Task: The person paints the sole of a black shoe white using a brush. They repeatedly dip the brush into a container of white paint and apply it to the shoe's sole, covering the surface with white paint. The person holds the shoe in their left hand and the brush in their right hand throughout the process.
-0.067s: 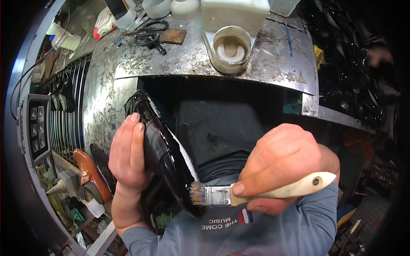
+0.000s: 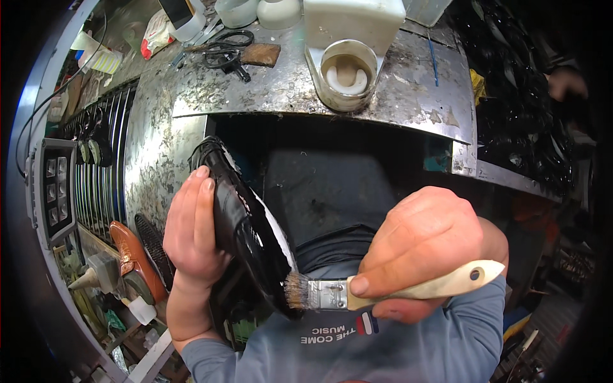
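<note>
A glossy black shoe upper (image 2: 233,214) slants down in front of me, with a whitish band along its right lower edge. My left hand (image 2: 195,233) is closed around its left side, the thumb hidden behind it. In my right hand (image 2: 424,246) is a flat paintbrush (image 2: 463,279) with a pale wooden handle and metal ferrule. My thumb lies on top of the handle and the fingers curl around it. The bristles press on the white edge near the lower end of the upper.
Beyond lies a stained metal bench (image 2: 274,89), bearing a white dispenser (image 2: 354,25) with a round cup of milky liquid (image 2: 347,80), scissors (image 2: 227,48) and a brown block (image 2: 260,55). A brown shoe (image 2: 134,255) stands left, near a lamp (image 2: 56,188). Black shoes (image 2: 517,96) crowd the right.
The brush has shifted very slightly right and down, its bristles staying against the shoe edge. The shoe has turned a little in my left hand.
</note>
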### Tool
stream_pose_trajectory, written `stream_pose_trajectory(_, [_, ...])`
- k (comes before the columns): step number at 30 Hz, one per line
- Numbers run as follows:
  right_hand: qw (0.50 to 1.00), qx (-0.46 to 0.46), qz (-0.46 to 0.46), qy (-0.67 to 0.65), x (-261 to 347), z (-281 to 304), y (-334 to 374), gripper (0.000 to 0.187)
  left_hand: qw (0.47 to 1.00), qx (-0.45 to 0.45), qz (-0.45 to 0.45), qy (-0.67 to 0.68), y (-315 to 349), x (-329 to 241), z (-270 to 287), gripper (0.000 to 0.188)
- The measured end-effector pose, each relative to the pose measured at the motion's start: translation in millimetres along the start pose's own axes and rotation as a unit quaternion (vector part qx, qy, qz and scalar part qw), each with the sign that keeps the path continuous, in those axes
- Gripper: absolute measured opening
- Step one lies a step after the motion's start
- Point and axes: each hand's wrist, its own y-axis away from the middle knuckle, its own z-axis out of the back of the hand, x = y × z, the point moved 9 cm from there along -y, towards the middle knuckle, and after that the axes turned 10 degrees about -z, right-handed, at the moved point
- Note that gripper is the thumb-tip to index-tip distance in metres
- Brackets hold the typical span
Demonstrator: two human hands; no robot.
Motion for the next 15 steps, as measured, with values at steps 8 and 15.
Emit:
stream_pose_trajectory(8, [1.0, 0.01, -0.004, 0.012, 11.5, 2.7, -7.4, 0.022, 0.991, -0.015, 0.085, 0.101, 3.1, 6.8, -10.9, 0.059])
stream_pose_trajectory(15, [0.999, 0.003, 0.031, 0.043, 24.5, 7.2, -18.4, 0.023, 0.937, 0.054, 0.196, 0.283, 14.6, 2.2, -28.7, 0.062])
